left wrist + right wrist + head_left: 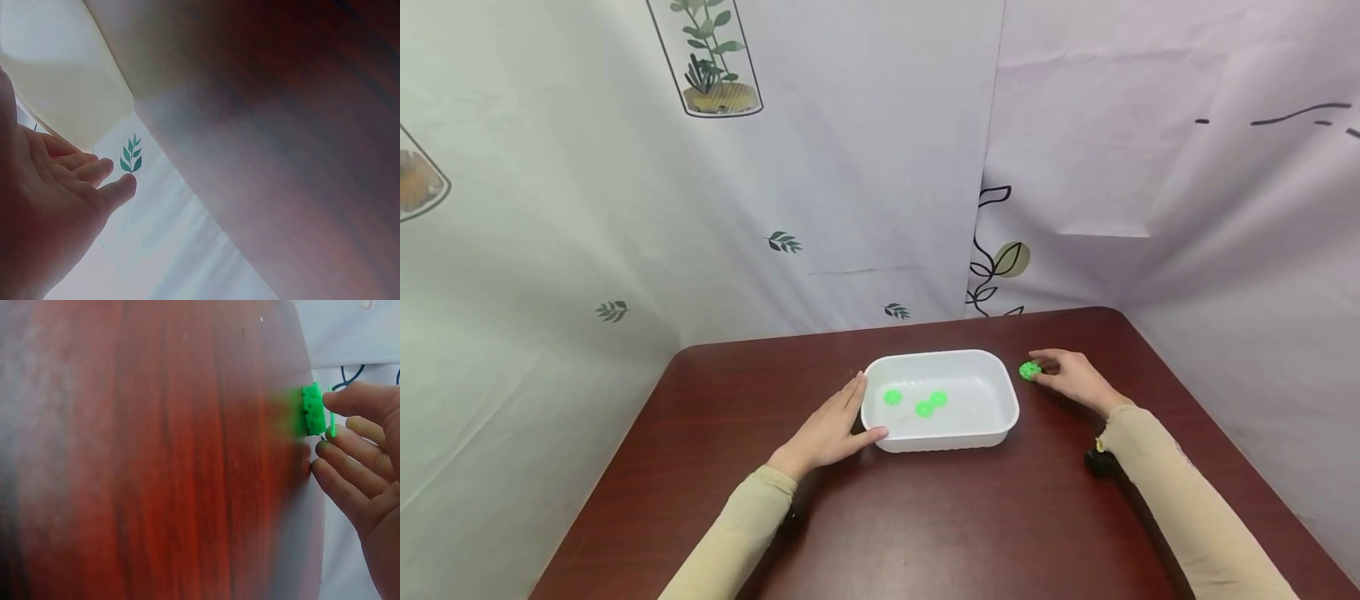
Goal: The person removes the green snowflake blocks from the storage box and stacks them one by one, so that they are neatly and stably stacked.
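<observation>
Tray [940, 442], white, holds three green pieces [892, 397] near the table's [925, 517] far edge; left hand [829, 429], spread, touches its left rim; right hand [1075, 381] pinches one thin disc [333, 425] beside one stack [313, 411] toward the far right corner.

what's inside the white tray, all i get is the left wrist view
Observer: Three green discs lie in the white tray, two close together and one farther left.
Operator: anything past the tray on the right
Observer: Yes, a green stack sits on the brown table there, with the right hand at it.
Operator: is that hand holding anything
Observer: The right wrist view shows a thin green disc between its thumb and fingers, slightly apart from the stack.
</observation>
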The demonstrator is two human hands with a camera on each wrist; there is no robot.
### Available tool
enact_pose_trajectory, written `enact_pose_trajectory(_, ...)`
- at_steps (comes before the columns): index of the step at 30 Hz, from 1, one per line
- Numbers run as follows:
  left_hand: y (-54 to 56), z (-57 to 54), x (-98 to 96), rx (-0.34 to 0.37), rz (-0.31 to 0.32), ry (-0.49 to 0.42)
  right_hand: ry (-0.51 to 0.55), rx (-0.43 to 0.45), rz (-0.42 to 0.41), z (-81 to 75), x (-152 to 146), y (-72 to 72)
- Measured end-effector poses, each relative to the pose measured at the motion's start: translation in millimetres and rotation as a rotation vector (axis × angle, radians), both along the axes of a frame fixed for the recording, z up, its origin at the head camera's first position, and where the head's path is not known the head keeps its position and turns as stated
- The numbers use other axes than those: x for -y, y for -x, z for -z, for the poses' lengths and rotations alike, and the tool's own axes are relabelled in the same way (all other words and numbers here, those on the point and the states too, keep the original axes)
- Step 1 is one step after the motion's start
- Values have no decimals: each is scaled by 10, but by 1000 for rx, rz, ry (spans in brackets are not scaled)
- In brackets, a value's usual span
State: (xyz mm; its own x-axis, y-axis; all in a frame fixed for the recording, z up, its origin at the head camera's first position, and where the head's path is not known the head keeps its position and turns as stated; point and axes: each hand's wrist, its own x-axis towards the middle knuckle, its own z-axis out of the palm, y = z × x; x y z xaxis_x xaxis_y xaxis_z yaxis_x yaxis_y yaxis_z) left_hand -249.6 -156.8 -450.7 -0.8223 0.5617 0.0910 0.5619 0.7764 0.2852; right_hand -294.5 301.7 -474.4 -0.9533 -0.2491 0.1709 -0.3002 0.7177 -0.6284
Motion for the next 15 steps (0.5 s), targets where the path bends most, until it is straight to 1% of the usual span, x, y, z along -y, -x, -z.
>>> enact_pose_trajectory(15,12,31,5,-21,5,-1,-36,-12,-11,3,16,13)
